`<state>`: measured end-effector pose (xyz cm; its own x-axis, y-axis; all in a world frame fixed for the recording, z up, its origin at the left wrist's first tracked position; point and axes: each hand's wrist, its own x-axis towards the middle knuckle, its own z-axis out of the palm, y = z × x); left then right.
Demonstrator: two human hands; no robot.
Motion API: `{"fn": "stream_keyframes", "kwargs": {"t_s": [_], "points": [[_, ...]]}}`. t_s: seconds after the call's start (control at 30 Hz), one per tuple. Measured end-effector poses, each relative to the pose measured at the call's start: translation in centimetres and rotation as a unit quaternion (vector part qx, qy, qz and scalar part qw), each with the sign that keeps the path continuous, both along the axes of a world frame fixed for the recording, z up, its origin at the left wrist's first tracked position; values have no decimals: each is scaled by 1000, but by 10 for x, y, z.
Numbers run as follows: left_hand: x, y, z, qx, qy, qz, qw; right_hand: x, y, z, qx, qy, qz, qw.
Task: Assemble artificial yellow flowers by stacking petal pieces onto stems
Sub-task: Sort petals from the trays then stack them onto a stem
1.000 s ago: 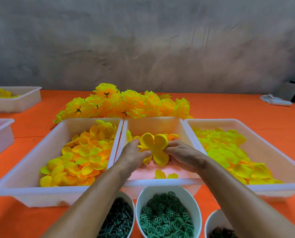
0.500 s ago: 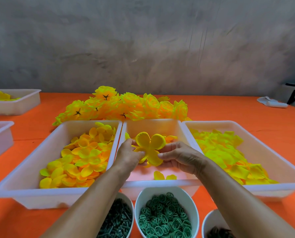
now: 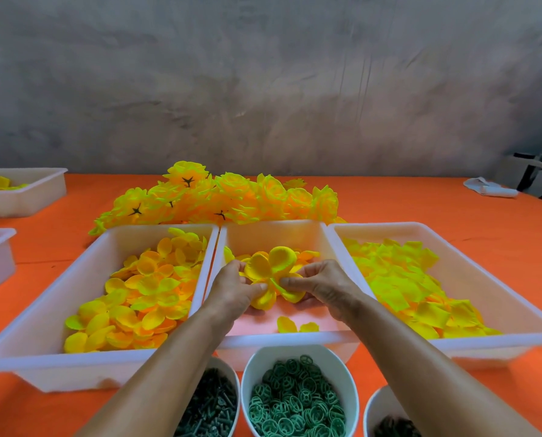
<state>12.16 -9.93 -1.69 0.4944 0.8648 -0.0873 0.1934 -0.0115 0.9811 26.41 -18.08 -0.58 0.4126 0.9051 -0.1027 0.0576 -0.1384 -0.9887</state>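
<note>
Over the middle tray (image 3: 272, 231), left hand (image 3: 231, 291) and right hand (image 3: 323, 283) fingers pinch a petal piece (image 3: 271, 266), its center hidden.

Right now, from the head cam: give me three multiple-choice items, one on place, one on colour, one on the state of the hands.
1. Where is the petal piece held?
A. over the middle tray
B. over the left tray
C. over the bowls

2. What colour are the rings in the middle bowl?
A. yellow
B. green
C. white

3. What are the hands doing?
A. both lie flat on the table
B. only the right holds
C. both pinch the petal piece

Answers: 1 A, it sits above the middle tray. 2 B, the rings are green. 3 C, left hand and right hand both pinch it at its centre.
</note>
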Motion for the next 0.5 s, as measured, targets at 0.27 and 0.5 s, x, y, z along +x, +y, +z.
{"fn": "stream_keyframes", "kwargs": {"t_s": [0.27,0.5], "points": [[-2,-3,5,275,-13,67,959,4,1,-2,-9,-18,-32,999],[-1,-7,3,270,68,-7,960,1,2,-3,12,-67,-17,998]]}}
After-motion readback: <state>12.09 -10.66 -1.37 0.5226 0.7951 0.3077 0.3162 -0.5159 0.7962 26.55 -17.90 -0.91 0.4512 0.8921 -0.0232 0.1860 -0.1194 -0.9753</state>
